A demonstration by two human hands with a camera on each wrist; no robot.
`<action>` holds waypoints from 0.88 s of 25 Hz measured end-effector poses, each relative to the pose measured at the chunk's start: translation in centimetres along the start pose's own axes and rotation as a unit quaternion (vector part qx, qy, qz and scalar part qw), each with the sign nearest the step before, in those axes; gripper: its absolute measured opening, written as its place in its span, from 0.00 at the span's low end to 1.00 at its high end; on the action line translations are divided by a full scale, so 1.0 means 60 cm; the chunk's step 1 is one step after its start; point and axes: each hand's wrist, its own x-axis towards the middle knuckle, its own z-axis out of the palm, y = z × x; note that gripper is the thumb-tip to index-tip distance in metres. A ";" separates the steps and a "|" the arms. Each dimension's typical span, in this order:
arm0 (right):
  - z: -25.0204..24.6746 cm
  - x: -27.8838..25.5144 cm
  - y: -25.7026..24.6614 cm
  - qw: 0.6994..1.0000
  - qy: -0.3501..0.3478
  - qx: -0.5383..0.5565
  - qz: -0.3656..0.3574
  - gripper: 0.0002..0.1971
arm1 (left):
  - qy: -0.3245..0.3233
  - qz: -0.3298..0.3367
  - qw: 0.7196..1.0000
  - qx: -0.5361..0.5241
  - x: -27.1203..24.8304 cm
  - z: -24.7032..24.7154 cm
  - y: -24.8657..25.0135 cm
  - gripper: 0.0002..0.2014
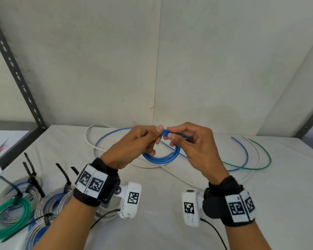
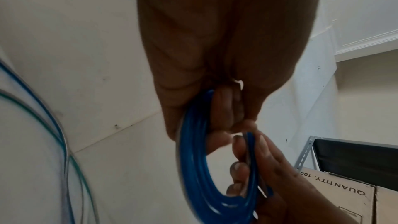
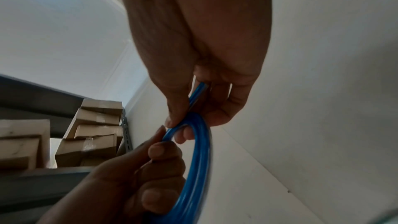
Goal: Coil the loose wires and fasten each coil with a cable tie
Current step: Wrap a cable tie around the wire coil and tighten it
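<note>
Fingers (image 1: 159, 129) of left hand (image 1: 134, 147) and right hand (image 1: 192, 143) both pinch top of small coil of blue plastic-coated wire (image 1: 161, 157), held above white-covered bench (image 1: 170, 204). Loose blue tail (image 1: 173, 149) trails down. Tied silver and green wire coils (image 1: 13, 208) lie bench-left.

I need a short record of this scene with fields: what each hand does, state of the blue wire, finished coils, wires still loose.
left hand: pinches the top of the blue coil
right hand: pinches the same coil beside the left hand
blue coil: several loops, held above the table; no tie visible on it; its tail trails back onto the table
finished coils: front left on the table, fastened with black cable ties; one is green
loose wires: white, blue and green, lying uncoiled
</note>
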 end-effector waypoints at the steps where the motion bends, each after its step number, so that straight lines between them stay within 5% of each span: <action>1: 0.001 0.000 0.000 1.000 0.002 0.006 -0.003 0.07 | 0.009 0.024 1.000 -0.008 0.000 0.002 -0.001 0.21; 9: 0.051 -0.010 -0.005 0.989 0.121 0.089 -0.004 0.05 | 0.120 0.091 0.985 -0.081 0.008 -0.003 0.001 0.20; 14: 0.072 -0.014 -0.002 0.994 0.075 0.078 0.010 0.18 | 0.187 0.100 0.962 -0.171 0.013 -0.002 0.000 0.18; 18: 0.087 -0.021 0.002 0.986 0.159 0.036 -0.019 0.11 | 0.192 0.106 0.951 -0.218 0.016 0.021 -0.002 0.19; 22: 0.067 -0.014 -0.004 0.992 0.120 0.023 0.004 0.10 | 0.179 0.088 0.952 -0.233 0.015 0.019 -0.004 0.19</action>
